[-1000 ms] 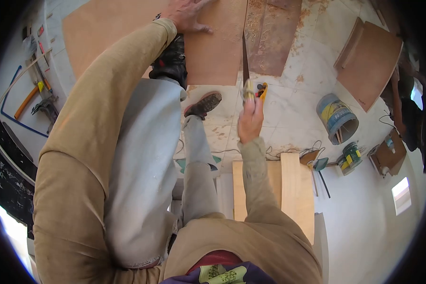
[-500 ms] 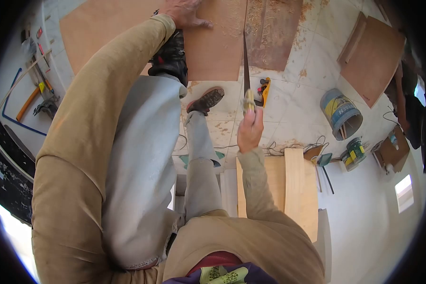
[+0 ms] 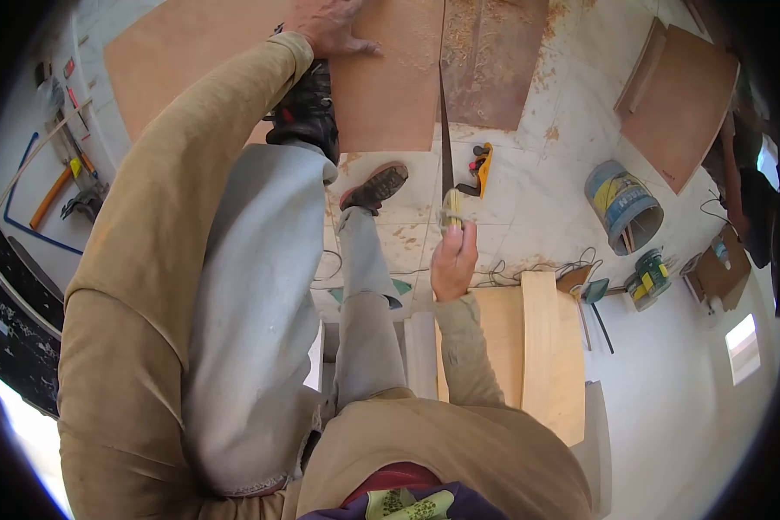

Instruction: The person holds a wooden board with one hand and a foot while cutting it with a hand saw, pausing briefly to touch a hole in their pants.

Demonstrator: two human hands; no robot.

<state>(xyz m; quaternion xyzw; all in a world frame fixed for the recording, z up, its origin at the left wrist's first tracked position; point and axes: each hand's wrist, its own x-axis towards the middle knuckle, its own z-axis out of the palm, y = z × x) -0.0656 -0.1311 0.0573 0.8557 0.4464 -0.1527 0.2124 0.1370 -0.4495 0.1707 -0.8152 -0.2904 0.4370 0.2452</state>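
Note:
A wooden board lies at the top of the view, with my black boot resting on it. Flat on that board, near the boot, is my left hand, open with its thumb spread. My right hand is closed round the pale yellow handle of a handsaw. The saw's narrow dark blade points away from me, its far end at the line between this board and a darker, dust-covered board. Right of the saw, a yellow hand plane sits on the tiles.
A bucket lies tilted on the right, with green cans below it. Another board stands at the upper right. Cables cross the floor near light wooden panels. At left lie a hammer and other tools.
My right hand has pulled the handsaw back toward my body and slightly left. My left hand remains on the board; the whole view has shifted a little.

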